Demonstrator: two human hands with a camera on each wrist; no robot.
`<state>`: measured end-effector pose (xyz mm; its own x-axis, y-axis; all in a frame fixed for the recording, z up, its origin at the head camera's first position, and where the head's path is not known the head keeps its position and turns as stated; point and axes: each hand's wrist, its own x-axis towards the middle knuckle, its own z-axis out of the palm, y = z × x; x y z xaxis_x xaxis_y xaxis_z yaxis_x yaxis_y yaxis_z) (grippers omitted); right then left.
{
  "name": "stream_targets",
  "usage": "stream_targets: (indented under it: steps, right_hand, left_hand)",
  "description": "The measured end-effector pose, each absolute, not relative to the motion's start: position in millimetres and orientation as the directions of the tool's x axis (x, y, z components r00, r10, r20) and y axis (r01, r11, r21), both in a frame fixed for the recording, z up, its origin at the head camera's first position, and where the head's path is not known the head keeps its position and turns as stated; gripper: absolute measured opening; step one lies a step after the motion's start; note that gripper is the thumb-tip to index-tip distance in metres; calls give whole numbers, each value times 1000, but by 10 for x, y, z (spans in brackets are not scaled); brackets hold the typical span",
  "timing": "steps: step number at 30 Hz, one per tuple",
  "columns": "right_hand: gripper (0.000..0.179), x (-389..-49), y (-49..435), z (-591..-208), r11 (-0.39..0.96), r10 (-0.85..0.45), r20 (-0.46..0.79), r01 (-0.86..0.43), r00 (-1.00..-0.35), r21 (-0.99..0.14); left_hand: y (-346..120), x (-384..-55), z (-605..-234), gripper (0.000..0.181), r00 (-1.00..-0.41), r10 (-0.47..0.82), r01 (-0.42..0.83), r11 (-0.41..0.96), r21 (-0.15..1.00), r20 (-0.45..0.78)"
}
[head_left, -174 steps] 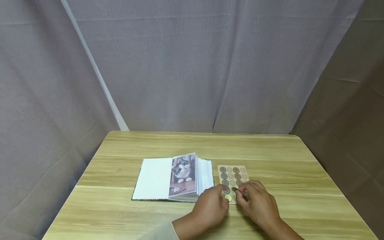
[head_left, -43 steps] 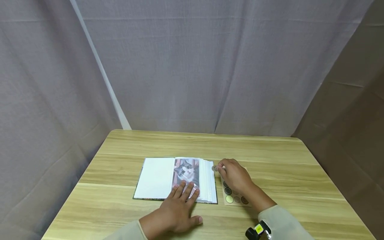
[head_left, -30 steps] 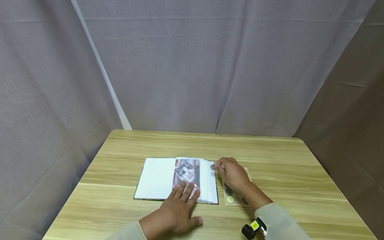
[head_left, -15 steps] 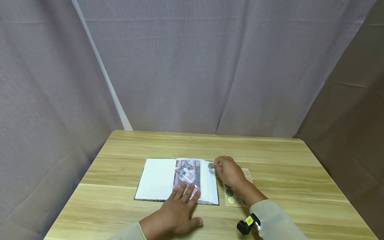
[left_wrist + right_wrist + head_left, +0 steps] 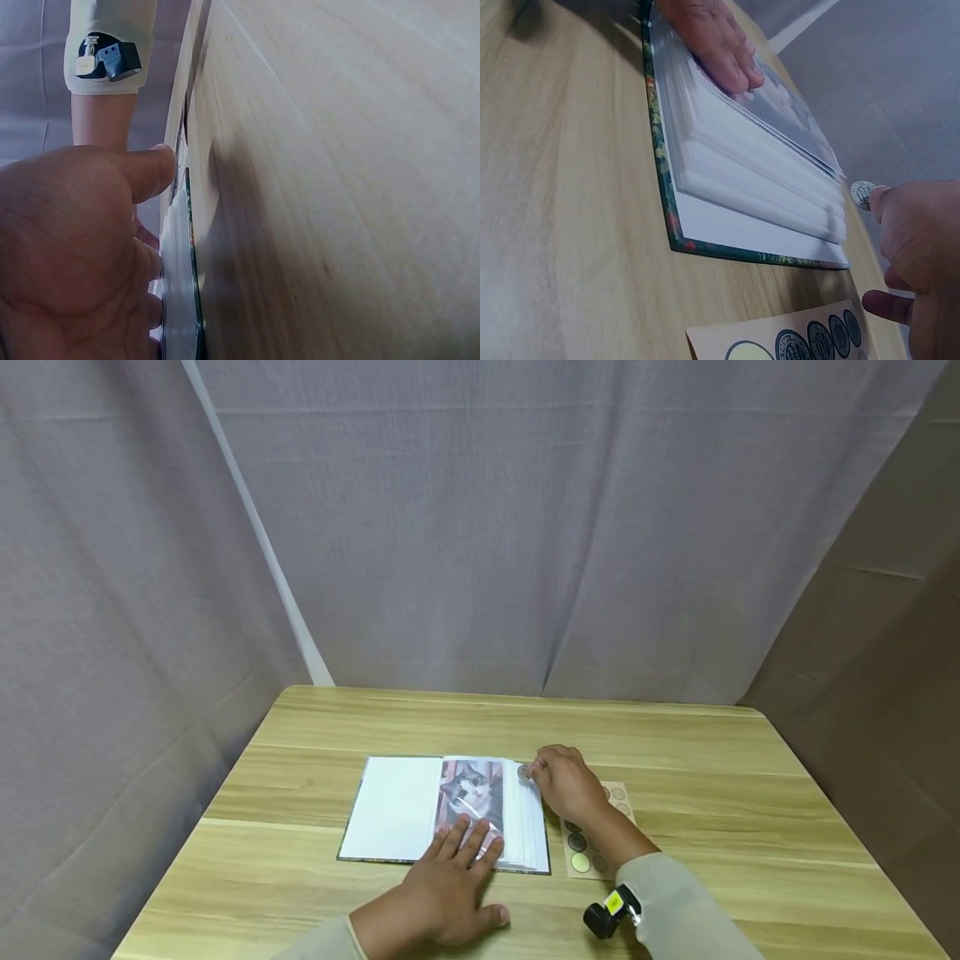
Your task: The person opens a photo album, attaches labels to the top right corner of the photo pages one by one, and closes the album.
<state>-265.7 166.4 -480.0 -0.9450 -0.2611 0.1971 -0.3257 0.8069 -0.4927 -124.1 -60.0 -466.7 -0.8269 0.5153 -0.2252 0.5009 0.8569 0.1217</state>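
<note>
Left hand [image 5: 453, 893]: fingers spread, laid flat over the lower part of the cat photo [image 5: 471, 789] in the open photo album [image 5: 393, 810]. Right hand [image 5: 564, 781]: thumb and finger pinch a round sticker [image 5: 863, 196] at the album's far right corner; contact with the pages cannot be determined. The sticker projects leftward from the fingertips; its dark print on a pale ground is clearest in the right wrist view. The album lies on the counter [image 5: 637, 735], the spread's long axis running left to right; the photo's long axis points away from the person, the cat's ears at the far end. The right wrist view exposes the green cover edge with red and yellow patches, and the stacked pages. A tan sticker sheet [image 5: 761, 328] lies just right of the album; in the head view the right forearm partly covers it.
</note>
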Motion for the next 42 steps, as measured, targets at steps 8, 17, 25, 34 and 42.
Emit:
stream_targets:
  steps: [8,17,25,34,42]
  right_hand:
    - [19,-2671,1587,-4777,789,-268,200,-333,-943,-516]
    - [18,-2700,1505,-4793,793,-280,250,-370,-927,-484]
    - [14,-2730,1477,-4784,791,-275,247,-365,-929,-491]
    - [15,-2748,1439,-4767,788,-279,234,-361,-931,-499]
    - [15,-2772,1429,-4778,793,-275,219,-350,-936,-499]
  left_hand:
    - [-593,-1232,-4652,91,-827,513,499,858,121,-231]
    - [-591,-1213,-4622,90,-830,509,496,861,116,-229]
    - [-573,-1211,-4612,90,-828,512,497,859,122,-227]
    - [-566,-1212,-4624,90,-832,511,495,860,126,-218]
    - [-554,-1210,-4622,90,-828,509,492,861,131,-236]
